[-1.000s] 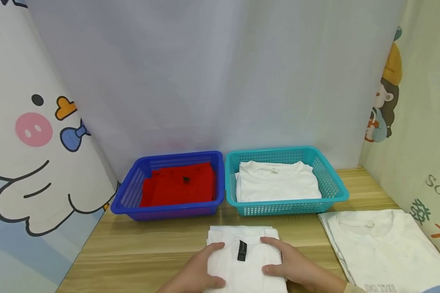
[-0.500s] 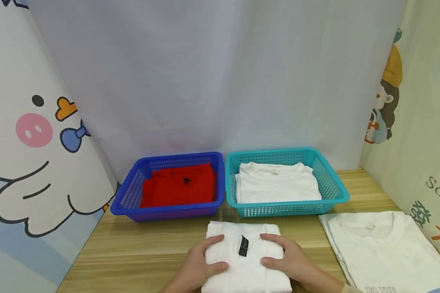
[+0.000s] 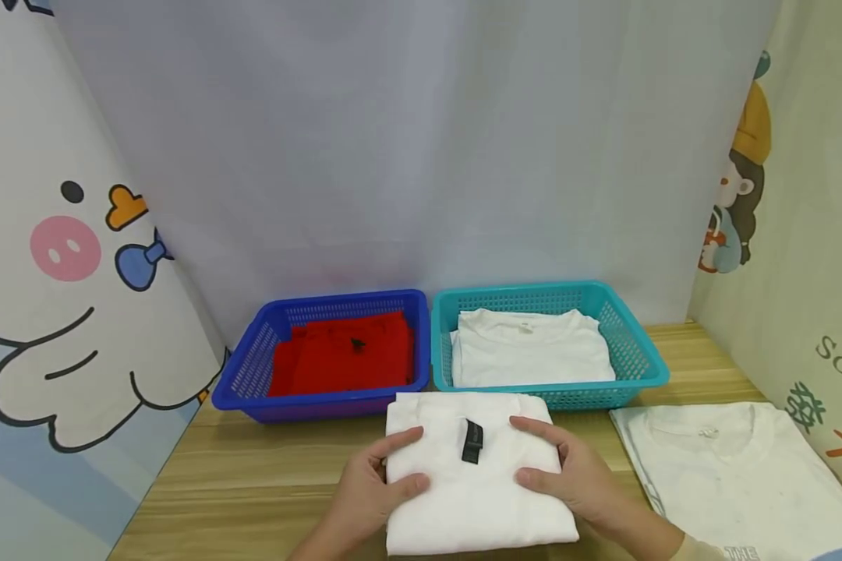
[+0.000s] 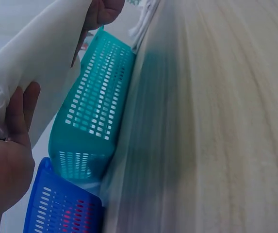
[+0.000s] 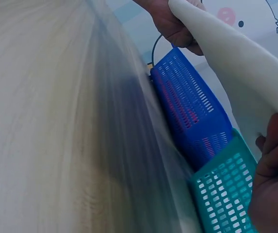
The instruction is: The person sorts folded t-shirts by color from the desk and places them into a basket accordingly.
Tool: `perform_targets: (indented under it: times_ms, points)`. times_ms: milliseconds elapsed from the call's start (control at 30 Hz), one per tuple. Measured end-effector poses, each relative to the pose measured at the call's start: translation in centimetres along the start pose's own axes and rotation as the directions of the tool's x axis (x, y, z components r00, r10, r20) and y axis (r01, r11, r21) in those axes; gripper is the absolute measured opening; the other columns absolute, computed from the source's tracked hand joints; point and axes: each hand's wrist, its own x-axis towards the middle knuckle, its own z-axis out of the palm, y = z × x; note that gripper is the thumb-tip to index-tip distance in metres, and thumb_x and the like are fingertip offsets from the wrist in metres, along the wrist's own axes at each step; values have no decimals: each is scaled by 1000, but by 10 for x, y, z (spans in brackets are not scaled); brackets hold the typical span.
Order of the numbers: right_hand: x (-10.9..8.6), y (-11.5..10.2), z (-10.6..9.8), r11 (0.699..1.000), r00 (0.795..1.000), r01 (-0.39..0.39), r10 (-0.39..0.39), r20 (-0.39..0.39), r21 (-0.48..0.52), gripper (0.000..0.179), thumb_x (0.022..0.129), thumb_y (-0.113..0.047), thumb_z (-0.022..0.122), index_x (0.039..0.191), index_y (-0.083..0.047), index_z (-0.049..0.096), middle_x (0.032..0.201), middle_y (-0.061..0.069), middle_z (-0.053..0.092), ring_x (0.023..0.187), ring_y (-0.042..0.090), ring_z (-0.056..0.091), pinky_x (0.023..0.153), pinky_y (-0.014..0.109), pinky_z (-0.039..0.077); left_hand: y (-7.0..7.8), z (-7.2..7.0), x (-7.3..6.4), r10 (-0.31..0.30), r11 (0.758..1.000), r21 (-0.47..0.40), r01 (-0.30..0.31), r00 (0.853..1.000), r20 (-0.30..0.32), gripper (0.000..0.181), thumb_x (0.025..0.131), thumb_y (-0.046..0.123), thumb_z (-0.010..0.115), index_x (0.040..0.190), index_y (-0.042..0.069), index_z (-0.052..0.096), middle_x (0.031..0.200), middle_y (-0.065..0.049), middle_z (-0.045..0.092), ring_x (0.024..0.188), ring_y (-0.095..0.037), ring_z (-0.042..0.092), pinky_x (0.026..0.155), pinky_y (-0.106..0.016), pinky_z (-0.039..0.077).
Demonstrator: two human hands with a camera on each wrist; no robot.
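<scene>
A folded white shirt (image 3: 473, 499) with a black neck label is held off the table between both hands. At its left edge my left hand (image 3: 375, 479) grips it, thumb on top and the other fingers curled underneath, as the left wrist view shows. My right hand (image 3: 575, 475) pinches the opposite edge the same way; its curled fingers (image 5: 274, 145) show below the cloth in the right wrist view. Just beyond the shirt stand a teal basket (image 3: 631, 343) with a folded white shirt (image 3: 533, 351) in it and a blue basket (image 3: 245, 382) with folded red clothing (image 3: 351, 358).
On the right of the wooden table (image 3: 252, 475) lies another white shirt (image 3: 737, 475), flat, with lettering near its front. A pale curtain (image 3: 421, 156) hangs behind the baskets, and printed cloth with cartoon figures flanks both sides.
Both hands have raised the folded white shirt off the table and carried it forward, toward the baskets. The baskets and the shirt on the right have stayed put.
</scene>
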Motion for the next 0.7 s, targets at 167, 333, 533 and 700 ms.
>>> perform_targets:
  times_ms: [167, 333, 533, 700]
  points:
    - [2, -8, -6, 997, 997, 51, -54, -47, -58, 64, 85, -1, 71, 143, -7, 44, 121, 16, 56, 100, 22, 64, 76, 43, 56, 7, 3, 8, 11, 1000, -19, -11, 1000, -1, 61, 78, 13, 81, 135, 12, 58, 129, -18, 55, 104, -27, 63, 80, -41, 55]
    - [4, -17, -10, 993, 996, 62, -67, -53, -100, 68, 85, -3, 72, 145, -9, 42, 121, 19, 54, 100, 22, 63, 77, 43, 56, 12, 7, 20, 15, 999, -50, -15, 1000, -5, 61, 79, 12, 80, 135, 14, 57, 130, -17, 54, 107, -28, 62, 81, -43, 55]
    - [9, -29, -20, 994, 995, 39, -48, -84, -101, 71, 84, -4, 73, 146, -13, 40, 128, 20, 48, 104, 22, 61, 79, 41, 56, 22, 13, 41, -11, 998, -64, 13, 999, 35, 59, 84, 14, 75, 138, 15, 54, 132, -16, 52, 107, -27, 62, 82, -41, 54]
    - [19, -43, -37, 998, 999, 20, -22, -49, -57, 66, 89, -4, 67, 148, -12, 37, 133, 16, 45, 106, 22, 61, 81, 41, 55, 32, 19, 65, 0, 1000, -18, 1, 999, 48, 56, 84, 14, 76, 136, 18, 57, 128, -15, 55, 104, -27, 64, 80, -40, 55]
